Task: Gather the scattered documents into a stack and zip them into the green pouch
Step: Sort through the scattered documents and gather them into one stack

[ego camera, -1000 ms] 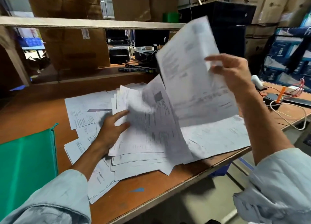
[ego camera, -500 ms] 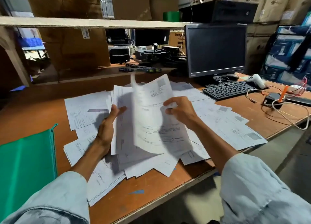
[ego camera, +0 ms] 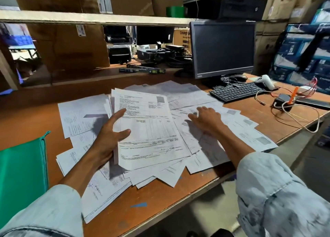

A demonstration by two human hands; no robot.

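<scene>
A rough stack of printed documents [ego camera: 150, 129] lies in the middle of the brown table [ego camera: 160, 197], with more loose sheets [ego camera: 250, 135] fanned out around and under it. My left hand [ego camera: 109, 135] rests on the stack's left edge, forefinger and thumb spread straight across the top sheet. Palm down, my right hand [ego camera: 205, 117] touches the loose sheets to the right of the stack with its fingers stretched forward. The green pouch [ego camera: 21, 165] lies flat at the table's left edge, apart from both hands, its zip side towards the papers.
A black monitor [ego camera: 223, 47], keyboard [ego camera: 235, 92] and white barcode scanner [ego camera: 267, 81] stand at the back right. Cables and a small black box [ego camera: 284, 101] lie at the far right. A shelf [ego camera: 89, 18] with cardboard boxes runs above the back. The table's front edge drops off near me.
My right hand laid the raised sheet down on the stack, let it go and moved right onto the loose sheets. My left hand stayed at the stack's left edge.
</scene>
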